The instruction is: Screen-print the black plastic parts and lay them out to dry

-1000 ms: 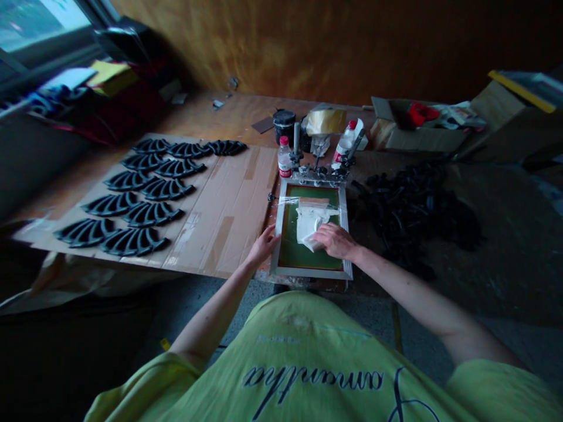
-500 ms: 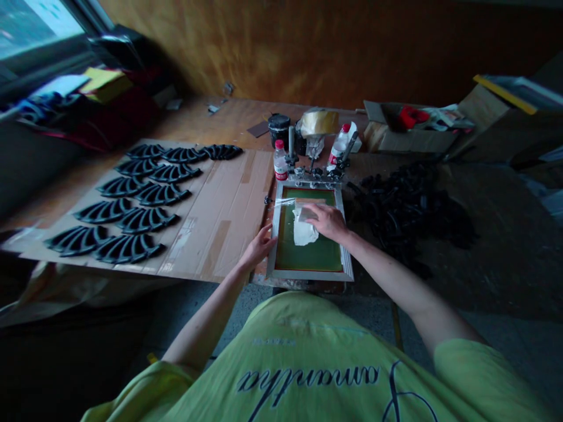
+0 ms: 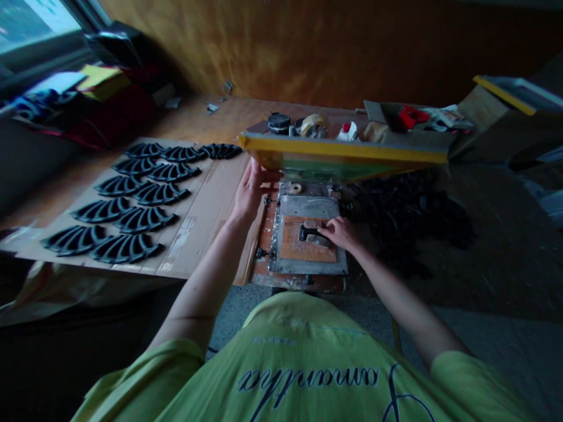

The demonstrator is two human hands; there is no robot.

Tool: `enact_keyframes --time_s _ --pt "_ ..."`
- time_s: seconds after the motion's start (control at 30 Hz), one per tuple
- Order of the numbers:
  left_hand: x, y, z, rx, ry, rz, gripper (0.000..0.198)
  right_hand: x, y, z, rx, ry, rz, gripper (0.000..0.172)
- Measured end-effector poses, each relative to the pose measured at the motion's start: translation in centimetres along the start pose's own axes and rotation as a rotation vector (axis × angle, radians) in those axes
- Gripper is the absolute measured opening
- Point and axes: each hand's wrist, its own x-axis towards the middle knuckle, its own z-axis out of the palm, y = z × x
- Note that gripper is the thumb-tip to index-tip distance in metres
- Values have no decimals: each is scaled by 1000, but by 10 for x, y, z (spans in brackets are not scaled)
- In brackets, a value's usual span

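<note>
Okay, left hand: spread wide, fingers pressed together side by side against the near edge of the screen frame, with no closed grip on it.

Right hand: low over the orange pad, fingertips at the black piece; it looks like a light touch, but I cannot tell whether they pinch it.

Screen frame: tilted up above the bench, its yellow edge facing the camera and a strip of green mesh showing beneath; it touches neither hand's palm.

Black piece: lying on the pad, next to a pale scrap, just beside the right fingertips.

Pad and plate: the pad sits on a scuffed metal plate, with a small tan ring near the plate's far edge, all on a paint-stained board.

Left side: a cardboard sheet carrying rows of black fan-shaped parts.

Right side: a dark heap of black pieces on the floor-level surface beside the bench.

Far side: a black jar, a white bottle, and a cardboard box holding something red.

Near edge: the person's green T-shirt.
</note>
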Motion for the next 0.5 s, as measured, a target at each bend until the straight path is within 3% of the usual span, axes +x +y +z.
enact_keyframes --time_s 0.1,0.17,0.23,0.3,0.37,0.43,0.5 --pt "-14 -12 12 -33 70 -46 56 -12 -34 24 -126 -96 3 19" --pt "-48 -29 21 -21 -7 -263 59 -15 -54 26 -110 -102 99 16" --pt "-89 -50 31 14 -244 -650 65 -21 -76 24 -53 -37 149 19" --pt "-121 -69 38 -61 -309 -830 64 -31 -97 24 16 41 37 20" --pt "-133 -87 36 -150 -230 -866 55 -39 -107 25 87 34 -216 19" --pt "-124 -103 17 -105 -107 -821 44 -40 -94 19 136 -5 -380 17" --pt "-104 -121 -19 127 -16 -735 34 -32 -53 1 123 43 -261 12"
